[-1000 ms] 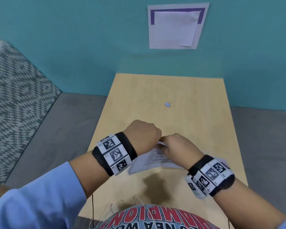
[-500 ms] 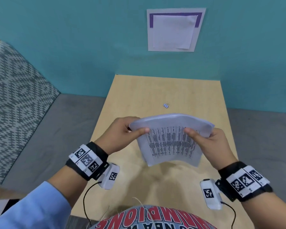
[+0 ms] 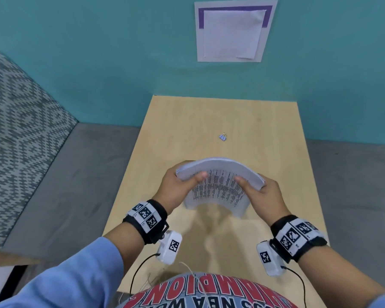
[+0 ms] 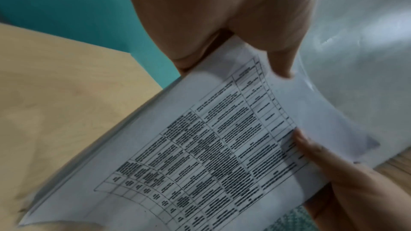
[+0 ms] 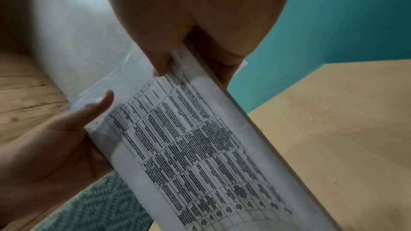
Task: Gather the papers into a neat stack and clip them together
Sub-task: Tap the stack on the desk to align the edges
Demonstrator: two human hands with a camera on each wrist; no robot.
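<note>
Papers (image 3: 218,185) — between left hand (image 3: 176,192) and right hand (image 3: 265,196), bowed.

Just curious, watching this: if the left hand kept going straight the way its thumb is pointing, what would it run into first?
The left hand holds the bowed stack of printed white papers with its thumb aimed across the sheet, so it would probably meet the right hand, gripping the opposite edge. Depth looks similar, but that is uncertain.

Papers (image 3: 218,185) were held above the surface (image 3: 276,134) between both hands; clip (image 3: 223,136) lay behind them.
</note>
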